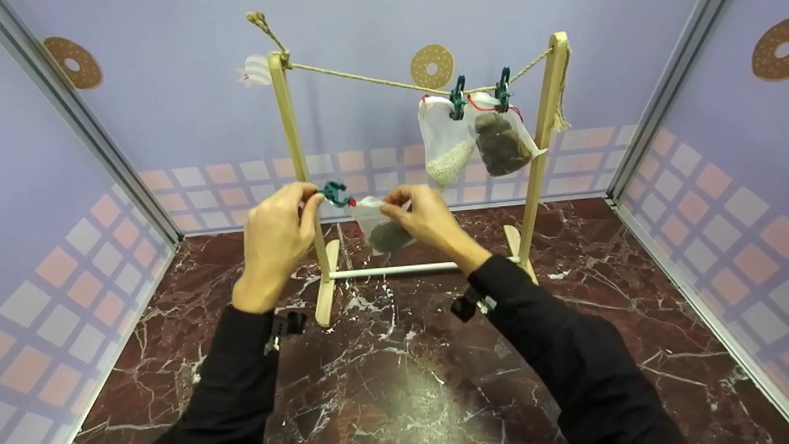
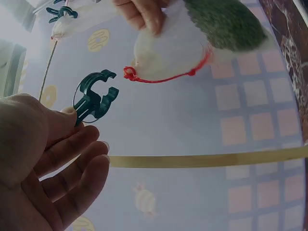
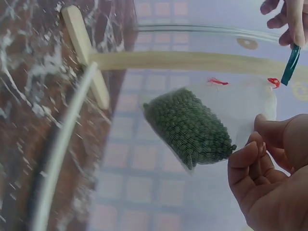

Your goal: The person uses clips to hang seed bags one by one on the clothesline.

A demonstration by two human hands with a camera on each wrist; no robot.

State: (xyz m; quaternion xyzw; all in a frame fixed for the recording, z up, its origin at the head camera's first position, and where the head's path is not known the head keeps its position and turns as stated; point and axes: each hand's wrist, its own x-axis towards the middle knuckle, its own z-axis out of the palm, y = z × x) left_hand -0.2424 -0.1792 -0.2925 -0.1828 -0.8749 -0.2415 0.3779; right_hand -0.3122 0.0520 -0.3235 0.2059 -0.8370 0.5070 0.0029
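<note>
Between thumb and finger, my left hand (image 1: 274, 240) pinches a dark green spring clip (image 2: 96, 98) by its handles, and the clip's mouth is spread apart. My right hand (image 1: 425, 216) pinches a white mesh drawstring bag (image 3: 248, 103) near its top. Small green beans (image 3: 190, 127) fill the bag's lower part. A red drawstring (image 2: 163, 79) runs along the opening, with its knotted end close to the clip's mouth. Bag and clip are held in the air, in front of a wooden frame and below its rope (image 1: 370, 77).
On the rope's right half hang a bag of pale grains (image 1: 449, 160) and a bag of dark stones (image 1: 502, 148), under green clips (image 1: 457, 98). The frame's left post (image 1: 290, 117) and right post (image 1: 542, 135) are joined low down by a white bar (image 1: 394, 269), standing on dark marbled tabletop (image 1: 394, 370).
</note>
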